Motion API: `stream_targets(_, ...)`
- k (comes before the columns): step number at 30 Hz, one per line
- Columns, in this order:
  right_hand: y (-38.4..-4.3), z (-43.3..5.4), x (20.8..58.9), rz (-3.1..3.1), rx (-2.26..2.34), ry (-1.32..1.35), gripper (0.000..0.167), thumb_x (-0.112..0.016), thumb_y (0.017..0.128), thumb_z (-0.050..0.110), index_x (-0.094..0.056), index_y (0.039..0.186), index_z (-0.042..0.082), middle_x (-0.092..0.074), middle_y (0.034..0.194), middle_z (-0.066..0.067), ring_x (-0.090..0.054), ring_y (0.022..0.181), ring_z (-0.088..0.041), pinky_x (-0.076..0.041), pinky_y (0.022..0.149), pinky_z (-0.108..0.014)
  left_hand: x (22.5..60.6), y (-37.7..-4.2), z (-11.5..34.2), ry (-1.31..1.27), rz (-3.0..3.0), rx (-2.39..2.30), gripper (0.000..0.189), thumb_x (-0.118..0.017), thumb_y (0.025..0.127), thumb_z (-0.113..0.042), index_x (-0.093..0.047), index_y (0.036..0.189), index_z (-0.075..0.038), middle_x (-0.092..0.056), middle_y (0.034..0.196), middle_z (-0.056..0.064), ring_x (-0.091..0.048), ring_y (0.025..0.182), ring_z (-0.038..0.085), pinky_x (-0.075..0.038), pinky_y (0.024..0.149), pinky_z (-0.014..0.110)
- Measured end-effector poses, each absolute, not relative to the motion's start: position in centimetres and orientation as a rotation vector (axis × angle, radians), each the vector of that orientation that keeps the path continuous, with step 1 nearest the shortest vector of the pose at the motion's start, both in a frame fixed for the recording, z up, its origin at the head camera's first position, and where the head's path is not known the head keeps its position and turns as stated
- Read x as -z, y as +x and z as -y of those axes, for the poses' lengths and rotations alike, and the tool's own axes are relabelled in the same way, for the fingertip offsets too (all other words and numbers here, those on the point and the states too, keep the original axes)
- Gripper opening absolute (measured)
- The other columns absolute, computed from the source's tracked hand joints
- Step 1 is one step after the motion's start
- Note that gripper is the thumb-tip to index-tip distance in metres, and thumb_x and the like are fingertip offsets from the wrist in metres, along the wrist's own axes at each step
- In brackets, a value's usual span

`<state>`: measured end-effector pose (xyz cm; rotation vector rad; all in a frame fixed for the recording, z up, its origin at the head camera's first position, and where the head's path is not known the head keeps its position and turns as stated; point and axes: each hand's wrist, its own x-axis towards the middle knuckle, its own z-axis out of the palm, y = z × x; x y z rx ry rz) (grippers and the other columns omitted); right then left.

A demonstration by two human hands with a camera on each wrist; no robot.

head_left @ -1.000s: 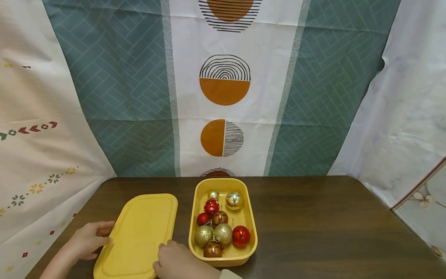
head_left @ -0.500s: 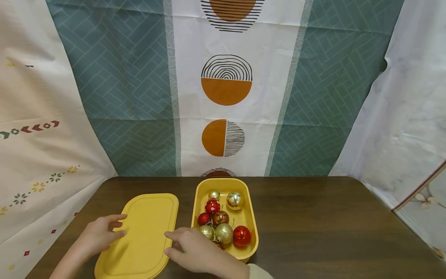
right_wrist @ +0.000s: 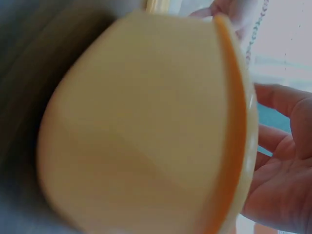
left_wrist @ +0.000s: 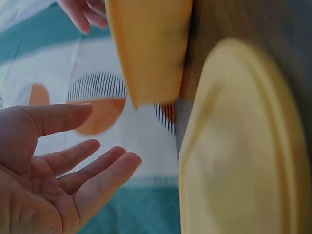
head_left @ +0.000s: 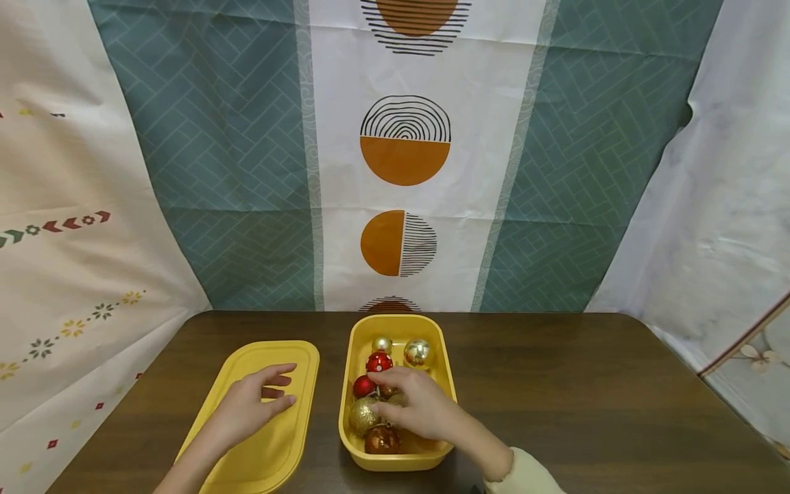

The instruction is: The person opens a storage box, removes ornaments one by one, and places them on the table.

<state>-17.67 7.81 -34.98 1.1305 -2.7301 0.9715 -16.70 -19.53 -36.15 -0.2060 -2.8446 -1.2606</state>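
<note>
A yellow box [head_left: 395, 464] on the worktop [head_left: 586, 398] contains red, gold and brown baubles [head_left: 382, 440]; a yellow lid [head_left: 271, 442] lies beside it. The right hand [head_left: 420, 406] reaches over the baubles, fingers parted, gripping nothing; contact is unclear. The left hand [head_left: 252, 403], fingers spread and holding nothing, hovers above the lid.

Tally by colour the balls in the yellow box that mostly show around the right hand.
Red: 2 (dotted red ball, plain red ball)
Gold: 3 (small gold ball, large gold ball, glittery gold ball)
Brown: 1 (nearest brown ball)
Total: 6, leaving out any largely hidden by the right hand
</note>
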Motion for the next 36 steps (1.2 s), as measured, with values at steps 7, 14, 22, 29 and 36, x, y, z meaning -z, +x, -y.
stream_targets(7, -18.4, -10.2, 35.7, 2.81, -0.894, 1.121, 0.045, -0.068, 0.081, 0.023, -0.059, 0.12, 0.001, -0.062, 0.116, -0.008, -0.054, 0.109, -0.022, -0.043, 0.093, -0.037, 36.5, -16.8, 15.7, -0.224, 2.777, 1.432, 0.052, -0.072, 0.077, -0.015, -0.054, 0.125, -0.009, -0.06, 0.115, 0.014, -0.058, 0.101, 0.031, -0.052, 0.076, 0.041)
stream_targets(14, -18.6, -10.8, 36.5, 2.807, -0.808, 1.127, 0.047, -0.071, 0.077, 0.025, -0.061, 0.117, 0.002, -0.064, 0.112, -0.008, -0.055, 0.106, -0.022, -0.044, 0.091, -0.036, 37.3, -17.0, 13.4, -0.254, 2.701, 1.605, 0.055, -0.072, 0.078, -0.016, -0.051, 0.128, -0.011, -0.054, 0.124, 0.016, -0.052, 0.11, 0.035, -0.042, 0.088, 0.055)
stream_targets(22, -18.7, -11.0, 36.5, 2.831, -0.757, 1.102, 0.046, -0.074, 0.075, 0.022, -0.063, 0.115, 0.002, -0.063, 0.112, -0.009, -0.055, 0.106, -0.023, -0.045, 0.09, -0.038, 38.1, -17.5, 12.6, -0.353, 2.67, 1.789, 0.06, -0.07, 0.078, -0.011, -0.045, 0.132, -0.004, -0.045, 0.13, 0.025, -0.045, 0.116, 0.043, -0.045, 0.087, 0.052)
stream_targets(29, -18.8, -10.9, 37.0, 2.804, -0.681, 1.115, 0.044, -0.076, 0.071, 0.021, -0.066, 0.11, 0.005, -0.065, 0.108, -0.008, -0.057, 0.1, -0.022, -0.046, 0.087, -0.036, 38.5, -17.6, 12.6, -0.383, 2.651, 1.975, 0.059, -0.065, 0.081, -0.006, -0.04, 0.134, 0.001, -0.037, 0.134, 0.029, -0.038, 0.119, 0.047, -0.053, 0.073, 0.04)
stream_targets(36, -18.9, -10.8, 37.2, 2.814, -0.616, 1.098, 0.04, -0.076, 0.07, 0.017, -0.067, 0.107, 0.005, -0.066, 0.104, -0.005, -0.058, 0.096, -0.019, -0.048, 0.083, -0.032, 38.6, -17.6, 12.3, -0.294, 2.683, 1.996, 0.056, -0.064, 0.082, -0.006, -0.042, 0.133, 0.001, -0.039, 0.134, 0.027, -0.041, 0.118, 0.044, -0.053, 0.066, 0.037)
